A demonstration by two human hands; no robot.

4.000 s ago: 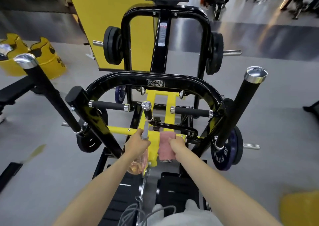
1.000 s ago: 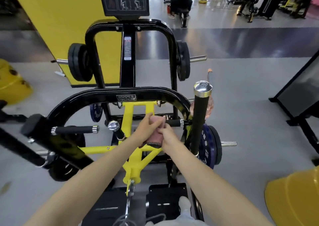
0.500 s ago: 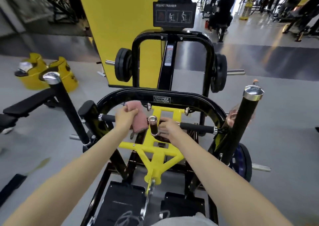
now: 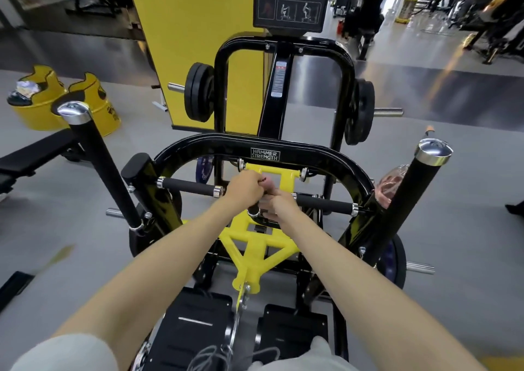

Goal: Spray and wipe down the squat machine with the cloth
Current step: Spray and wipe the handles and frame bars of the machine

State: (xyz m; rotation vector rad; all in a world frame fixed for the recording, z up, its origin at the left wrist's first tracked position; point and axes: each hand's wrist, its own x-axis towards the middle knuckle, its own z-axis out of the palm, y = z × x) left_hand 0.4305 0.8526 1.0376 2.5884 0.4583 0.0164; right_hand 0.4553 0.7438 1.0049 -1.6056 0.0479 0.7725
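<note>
Cloth (image 4: 266, 182) being clutched in both hands, left hand (image 4: 244, 189) and right hand (image 4: 280, 204) curling round it at squat machine's (image 4: 212, 145) centre lever (image 4: 253, 211). Probably wiping; next, likely rubbing firmly along each black handle (image 4: 187, 187).

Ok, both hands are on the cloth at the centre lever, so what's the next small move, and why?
Probably draw the cloth down the centre lever: the left hand and right hand bunch it near the top, and the black stem shows bare below them.
</note>
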